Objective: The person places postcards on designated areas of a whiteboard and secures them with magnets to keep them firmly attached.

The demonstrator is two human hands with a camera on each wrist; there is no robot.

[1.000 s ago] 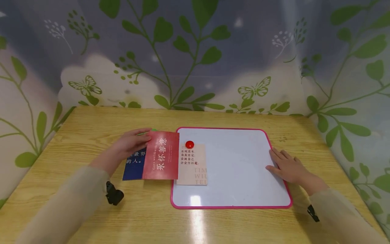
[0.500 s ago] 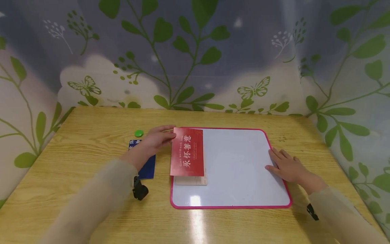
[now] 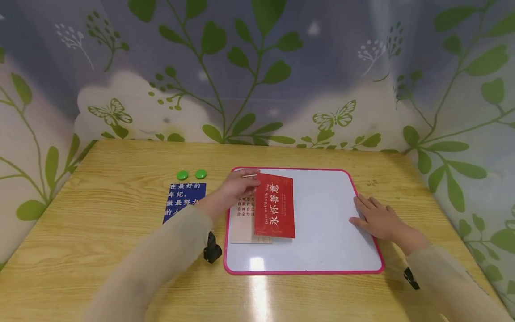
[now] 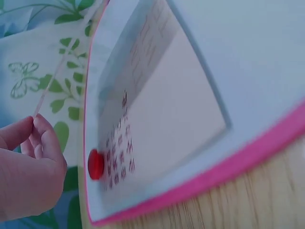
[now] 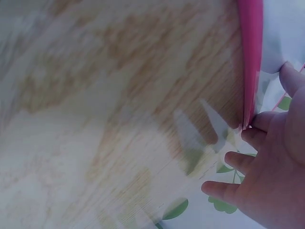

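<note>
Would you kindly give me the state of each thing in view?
Red card: pinched by left hand, raised off whiteboard
Beige card: lying on whiteboard
Red disc: seated at beige card's edge
Blue card: on table, partly hidden by left sleeve
Left green disc, right green disc: on table, apart
Whiteboard: on table, face up
Right hand: resting on whiteboard's right edge, fingers extended

Red card (image 3: 275,206) held above pink-rimmed whiteboard (image 3: 330,228).

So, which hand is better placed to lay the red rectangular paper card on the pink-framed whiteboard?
Likely the left hand: it pinches the red card over the whiteboard. The right hand rests at the whiteboard's right edge, away from the card.
</note>
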